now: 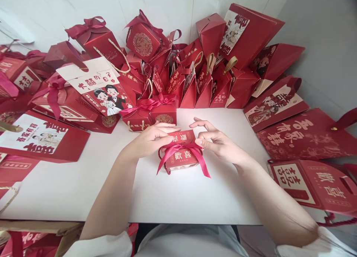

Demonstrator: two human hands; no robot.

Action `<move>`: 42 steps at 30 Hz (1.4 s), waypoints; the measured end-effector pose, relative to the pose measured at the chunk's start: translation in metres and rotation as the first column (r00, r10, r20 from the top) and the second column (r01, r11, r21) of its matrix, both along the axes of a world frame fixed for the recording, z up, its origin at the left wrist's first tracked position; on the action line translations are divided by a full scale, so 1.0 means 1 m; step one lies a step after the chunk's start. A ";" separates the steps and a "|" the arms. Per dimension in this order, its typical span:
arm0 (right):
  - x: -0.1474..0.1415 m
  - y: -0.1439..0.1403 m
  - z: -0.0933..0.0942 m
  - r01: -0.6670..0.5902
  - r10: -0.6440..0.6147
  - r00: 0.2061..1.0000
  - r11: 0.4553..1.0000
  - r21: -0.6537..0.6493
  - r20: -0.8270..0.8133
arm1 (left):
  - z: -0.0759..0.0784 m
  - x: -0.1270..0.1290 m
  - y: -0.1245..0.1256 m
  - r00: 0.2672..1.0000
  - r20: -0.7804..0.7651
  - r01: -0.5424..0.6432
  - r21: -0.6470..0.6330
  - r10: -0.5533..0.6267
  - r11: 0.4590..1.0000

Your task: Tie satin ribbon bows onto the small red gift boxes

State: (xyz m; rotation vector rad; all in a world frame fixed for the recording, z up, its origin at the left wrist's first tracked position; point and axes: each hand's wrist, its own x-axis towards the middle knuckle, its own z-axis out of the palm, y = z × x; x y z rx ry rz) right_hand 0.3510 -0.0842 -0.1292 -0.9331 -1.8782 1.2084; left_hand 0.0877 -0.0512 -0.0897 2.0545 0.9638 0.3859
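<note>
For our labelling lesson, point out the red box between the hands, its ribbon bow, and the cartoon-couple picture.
Red box (182, 156), head view: lettered near panel.
Ribbon bow (182, 146), head view: its middle, across the box.
Cartoon-couple picture (111, 98), head view: middle of the couple.

Small tied box (181, 163) on the bench (195, 201) between two hands, with other packages ranged left, right and behind.
The left hand (152, 139) rests at the box's left and far side, the right hand (219, 141) at its right; behind and slightly left sits a bow-topped box (163, 115), and past that a row of packages (191, 90) runs before the wall (173, 2). On the left, a labelled box (75, 142) lies nearer than a cartoon bag (126, 90). On the right, a flat bag (312, 138) lies behind a handled box (318, 175). Beyond the bench's near left edge, a carton (41, 226) holds more packages.
</note>
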 end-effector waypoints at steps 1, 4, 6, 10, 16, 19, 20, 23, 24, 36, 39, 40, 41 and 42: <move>0.000 0.000 0.000 0.007 -0.007 1.000 1.000 0.001 0.005 | 0.000 0.000 0.000 1.000 -0.015 -0.023 0.010 0.023 1.000; -0.001 0.000 0.002 0.013 -0.013 1.000 1.000 0.008 0.023 | 0.000 0.000 -0.001 0.992 -0.056 -0.108 0.033 0.109 0.994; -0.002 0.000 0.002 0.013 -0.013 1.000 1.000 0.008 0.022 | 0.001 0.000 -0.002 0.993 -0.041 -0.113 0.023 0.114 0.993; -0.004 0.000 -0.002 0.021 -0.021 0.999 1.000 -0.022 -0.035 | 0.000 0.001 -0.001 0.997 0.030 -0.065 -0.005 0.066 0.998; -0.007 -0.001 -0.002 0.045 -0.061 0.988 0.992 -0.117 -0.138 | 0.000 0.002 0.000 0.982 0.151 -0.102 -0.091 0.115 0.991; -0.008 -0.002 -0.001 0.042 -0.065 0.985 0.989 -0.141 -0.162 | 0.003 0.007 -0.004 0.971 0.170 -0.155 -0.083 0.167 0.985; -0.008 -0.002 -0.001 0.031 -0.057 0.982 0.989 -0.144 -0.179 | 0.003 0.010 -0.006 0.966 0.177 -0.180 -0.071 0.190 0.981; -0.010 -0.003 -0.002 0.004 -0.035 0.971 0.991 -0.134 -0.235 | 0.004 0.018 -0.011 0.957 0.182 -0.226 -0.020 0.226 0.974; -0.010 -0.002 -0.002 0.000 -0.032 0.967 0.992 -0.126 -0.252 | 0.003 0.020 -0.012 0.959 0.176 -0.224 -0.005 0.222 0.974; -0.013 0.006 -0.016 0.058 -0.082 0.965 0.993 -0.100 -0.250 | -0.002 0.027 -0.013 0.996 0.023 -0.082 -0.059 0.084 0.995; -0.015 0.010 -0.019 0.094 -0.120 0.963 0.989 -0.116 -0.241 | -0.003 0.027 -0.013 0.997 0.004 -0.073 -0.034 0.074 0.997; -0.017 0.012 -0.020 0.100 -0.131 0.960 0.986 -0.134 -0.247 | -0.003 0.027 -0.013 0.997 0.003 -0.071 -0.025 0.071 0.997; -0.020 0.013 -0.020 0.100 -0.136 0.956 0.984 -0.150 -0.258 | -0.003 0.027 -0.014 0.998 0.005 -0.065 -0.018 0.065 0.998; -0.022 0.015 -0.020 0.098 -0.140 0.952 0.982 -0.162 -0.271 | -0.003 0.028 -0.014 0.998 0.012 -0.060 -0.012 0.060 0.998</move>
